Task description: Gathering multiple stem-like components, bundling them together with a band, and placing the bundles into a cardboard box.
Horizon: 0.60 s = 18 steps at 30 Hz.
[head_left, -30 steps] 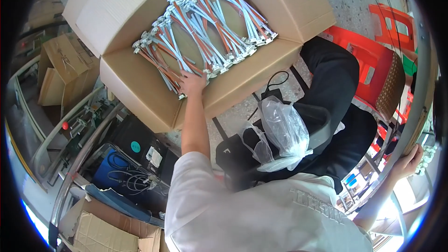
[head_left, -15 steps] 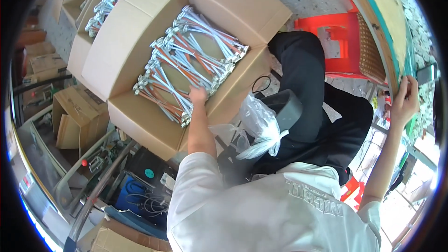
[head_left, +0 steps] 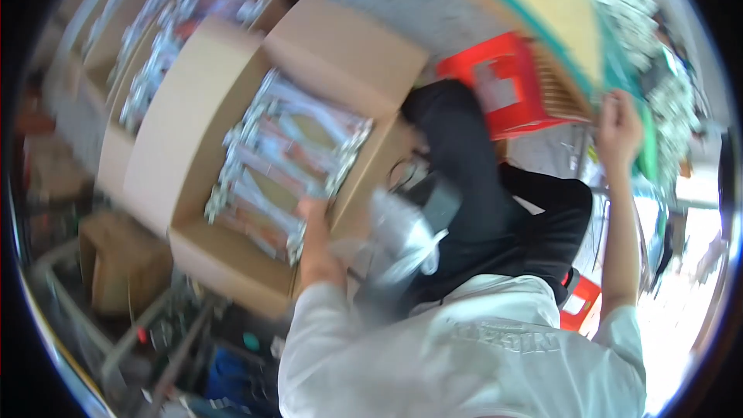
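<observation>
At the near side of an open cardboard box (head_left: 232, 263), my left hand (head_left: 312, 209) reaches in and touches the wire bundles. The bundles of white and orange wires (head_left: 271, 186) lie in rows, with pale, silvery ends at both sides. My left fingertips are hidden or smeared among them. Over on the right, my right hand (head_left: 621, 128) is raised at the edge of a table (head_left: 569, 23) with a green border. Its fingers look curled but are blurred, and anything in them cannot be made out. A clear plastic bag (head_left: 402, 232) hangs near my left forearm, beside my lap.
More boxes of wire bundles (head_left: 166, 54) stand at the far left. A red plastic stool (head_left: 495, 85) is beyond my knees. A heap of pale small parts (head_left: 673, 108) covers the table's right side. Metal rails and a smaller cardboard box (head_left: 124, 259) are at left.
The whole view has swung, so the box sits lower and further left, and the picture is blurred. My left hand stays at the wire bundles and my right hand stays by the table edge.
</observation>
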Tool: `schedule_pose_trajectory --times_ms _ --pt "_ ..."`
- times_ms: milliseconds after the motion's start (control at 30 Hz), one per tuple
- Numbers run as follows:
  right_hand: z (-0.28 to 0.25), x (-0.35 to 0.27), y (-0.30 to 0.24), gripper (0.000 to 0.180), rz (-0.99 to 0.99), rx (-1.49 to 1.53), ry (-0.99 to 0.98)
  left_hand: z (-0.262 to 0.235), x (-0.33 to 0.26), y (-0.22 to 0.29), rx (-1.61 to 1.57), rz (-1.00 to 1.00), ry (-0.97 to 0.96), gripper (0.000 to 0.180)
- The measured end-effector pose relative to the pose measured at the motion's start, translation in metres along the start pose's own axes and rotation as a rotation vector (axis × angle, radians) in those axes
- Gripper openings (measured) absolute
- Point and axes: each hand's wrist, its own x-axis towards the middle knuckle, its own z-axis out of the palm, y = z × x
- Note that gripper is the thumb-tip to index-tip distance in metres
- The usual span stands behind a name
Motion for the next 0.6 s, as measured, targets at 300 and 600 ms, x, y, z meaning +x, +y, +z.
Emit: schedule_pose_trajectory --times_ms 300,600 --pt "-0.018 0.012 -0.016 0.013 -0.096 0.139 -0.039 -0.018 -0.032 -0.037 0.008 0.375 0.261 0.065" --pt "-0.031 0.006 -0.01 0.015 -0.407 0.356 -0.157 -0.128 -0.066 -0.068 0.492 0.435 0.395 0.03"
